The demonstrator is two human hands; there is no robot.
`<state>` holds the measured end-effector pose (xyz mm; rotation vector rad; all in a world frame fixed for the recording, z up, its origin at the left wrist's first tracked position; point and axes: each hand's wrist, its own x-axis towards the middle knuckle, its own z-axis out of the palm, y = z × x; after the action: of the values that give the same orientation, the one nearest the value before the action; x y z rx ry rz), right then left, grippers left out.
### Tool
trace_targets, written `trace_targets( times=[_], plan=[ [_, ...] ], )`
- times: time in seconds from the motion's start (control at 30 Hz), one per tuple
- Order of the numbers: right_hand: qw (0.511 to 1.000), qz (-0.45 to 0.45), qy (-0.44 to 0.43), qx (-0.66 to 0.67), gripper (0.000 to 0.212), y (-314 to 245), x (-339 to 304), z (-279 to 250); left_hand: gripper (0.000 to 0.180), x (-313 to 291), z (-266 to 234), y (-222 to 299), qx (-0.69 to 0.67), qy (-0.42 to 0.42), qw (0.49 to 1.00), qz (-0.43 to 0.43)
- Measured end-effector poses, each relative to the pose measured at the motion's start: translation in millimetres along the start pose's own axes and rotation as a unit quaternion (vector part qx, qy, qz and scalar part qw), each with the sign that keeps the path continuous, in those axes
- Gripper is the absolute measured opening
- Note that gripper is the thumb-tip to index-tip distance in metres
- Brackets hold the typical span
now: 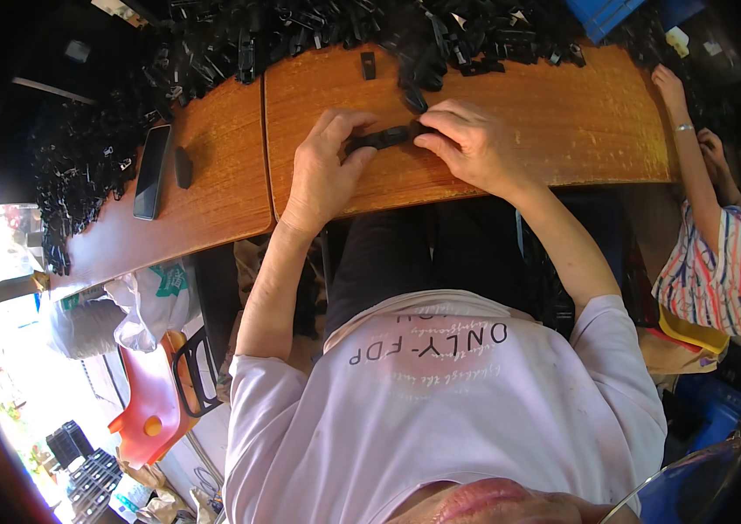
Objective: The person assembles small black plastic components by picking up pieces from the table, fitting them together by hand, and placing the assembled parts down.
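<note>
Above the near part of the wooden table (554, 122), my left hand (327, 166) grips one end of a long, dark plastic part (385, 138) between thumb and fingers. My right hand (474, 147) pinches the other end, where the fingertips partly cover it; whether it is one piece or two pieces meeting there, I cannot tell. Just beyond my right fingers lies another rounded black part (414, 99). A small black rectangular piece (368, 65) rests on the wood farther back.
A large heap of black plastic parts (301, 24) runs along the far and left sides. On the left lie a phone (153, 173) and a small black oval piece (183, 168). A blue crate (605, 16) stands far right, near another person's arm (698, 179). Lower left is an orange chair (154, 397).
</note>
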<state>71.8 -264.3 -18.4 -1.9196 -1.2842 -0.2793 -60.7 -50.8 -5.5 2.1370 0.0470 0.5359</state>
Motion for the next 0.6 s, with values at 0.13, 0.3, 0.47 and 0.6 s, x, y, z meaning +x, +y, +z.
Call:
trace_targets(
  times=[0.13, 0.3, 0.47, 0.6],
  plan=[
    [0.999, -0.042, -0.014, -0.02, 0.024, 2, 12, 11, 0.036, 1, -3, -2, 0.065, -0.033, 0.997, -0.035],
    [0.995, -0.053, -0.088, -0.006, 0.025, 2, 24, 7, 0.038, 0, -3, -7, 0.031, -0.027, 0.998, -0.048],
    [0.99, -0.085, -0.108, 0.005, 0.017, 8, 25, -2, 0.039, 3, -5, -2, 0.026, -0.038, 0.997, -0.057],
    [0.987, -0.125, -0.098, 0.0, 0.016, -6, 29, 6, 0.042, 5, -4, -2, -0.014, -0.06, 0.997, -0.054]
  ],
)
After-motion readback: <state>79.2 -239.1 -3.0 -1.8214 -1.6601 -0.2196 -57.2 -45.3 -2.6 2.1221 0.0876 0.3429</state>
